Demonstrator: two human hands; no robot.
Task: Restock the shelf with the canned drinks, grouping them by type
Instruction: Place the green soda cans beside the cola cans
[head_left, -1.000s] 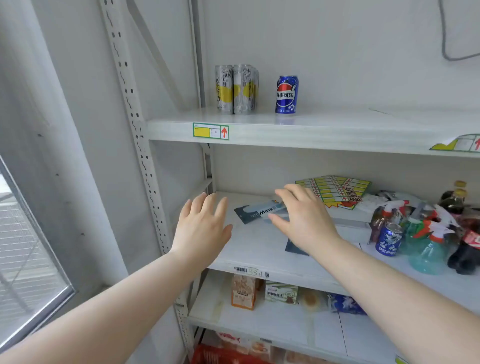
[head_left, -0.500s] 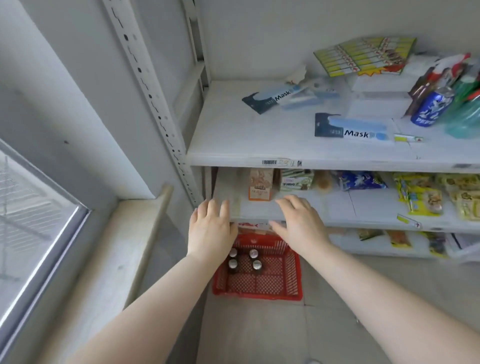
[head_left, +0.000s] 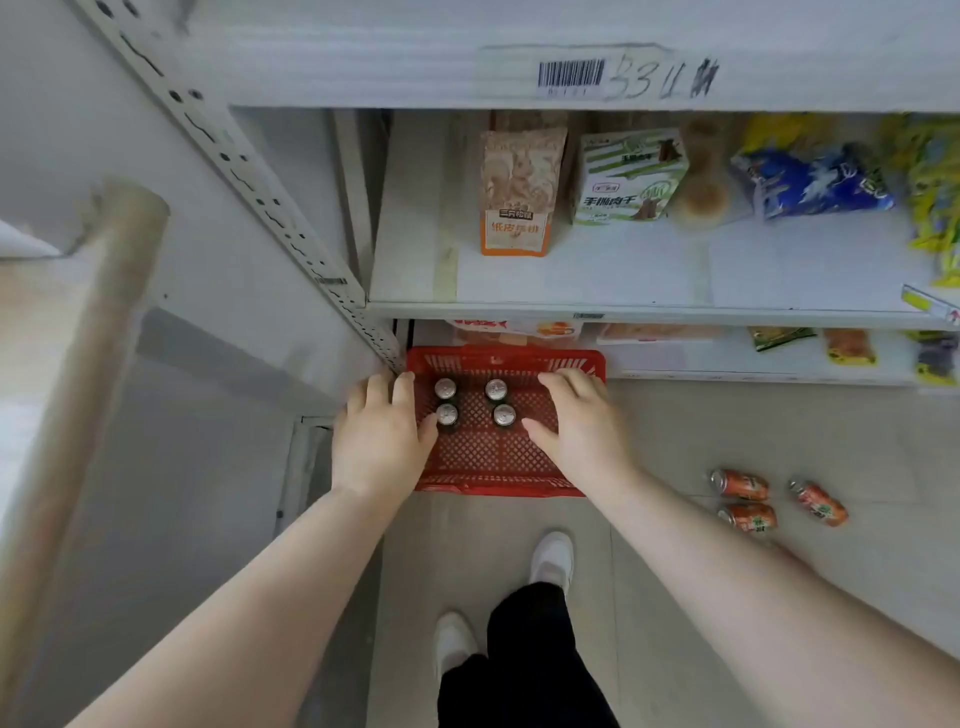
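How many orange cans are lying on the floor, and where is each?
3. All lie on their sides right of the red basket: one upper left, one below it, one farther right. None seems hidden.

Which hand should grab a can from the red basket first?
Probably the left hand: its thumb tip sits right beside the near-left can in the basket. The right hand, also open, sits a little farther from the right-side cans.

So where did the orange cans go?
In the head view, three orange cans lie on their sides on the floor at the right, beyond the right hand and the red basket.
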